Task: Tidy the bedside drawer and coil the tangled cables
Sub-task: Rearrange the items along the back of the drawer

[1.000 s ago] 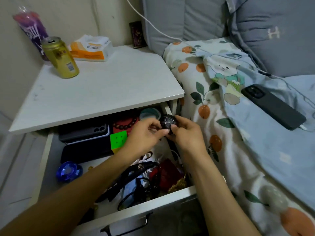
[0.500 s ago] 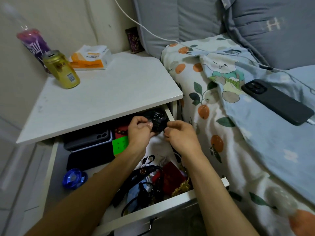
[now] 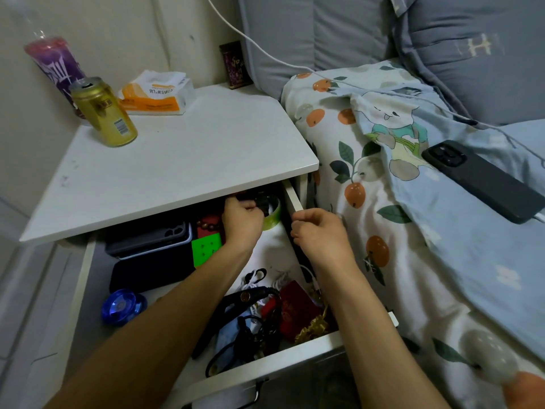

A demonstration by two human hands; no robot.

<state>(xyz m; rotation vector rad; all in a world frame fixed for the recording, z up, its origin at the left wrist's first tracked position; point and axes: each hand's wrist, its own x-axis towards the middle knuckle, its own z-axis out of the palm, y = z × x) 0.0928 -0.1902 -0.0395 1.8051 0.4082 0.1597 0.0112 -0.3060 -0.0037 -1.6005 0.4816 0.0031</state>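
Reaching deep into the back right corner of the open drawer point(image 3: 85, 270), the left hand point(image 3: 241, 221) grips a dark coiled bundle point(image 3: 262, 202) (too shadowed to tell its axis) beside a green ring point(image 3: 272, 219), while the right hand point(image 3: 320, 234) hovers over the drawer's right wall, fingers point(image 3: 298, 231) loosely curled, holding nothing.

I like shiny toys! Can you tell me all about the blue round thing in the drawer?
The blue round thing looks like a yo-yo: two shiny, see-through blue halves with a paler hub in the middle. It lies tilted on the grey floor of the drawer, near the front left corner, in front of a black case. Neither hand touches it.
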